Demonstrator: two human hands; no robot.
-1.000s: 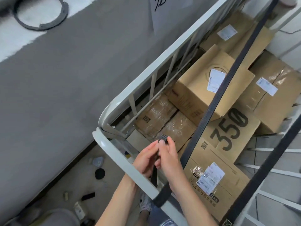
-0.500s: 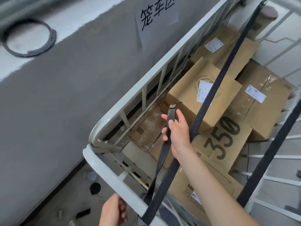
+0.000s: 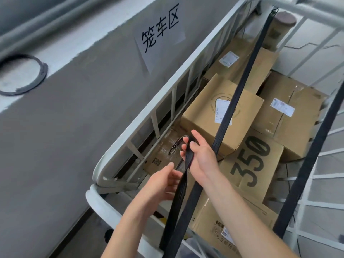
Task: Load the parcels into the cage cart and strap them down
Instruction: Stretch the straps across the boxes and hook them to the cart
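Strap (image 3: 176,202) pinched in R hand (image 3: 201,159), L hand (image 3: 163,181) beside

Loaded white cage cart (image 3: 167,88), cardboard parcels (image 3: 242,71) filling it.
A box printed "350" (image 3: 260,164) lies mid-cart, a round-logo box (image 3: 202,112) above it beside the rail, a taped box (image 3: 297,123) right, a film-wrapped box (image 3: 160,157) lowest.

The loose strap (image 3: 174,211) runs off the picture's bottom edge; its buckle (image 3: 176,145) is blurred; the label (image 3: 220,108) print is unreadable.
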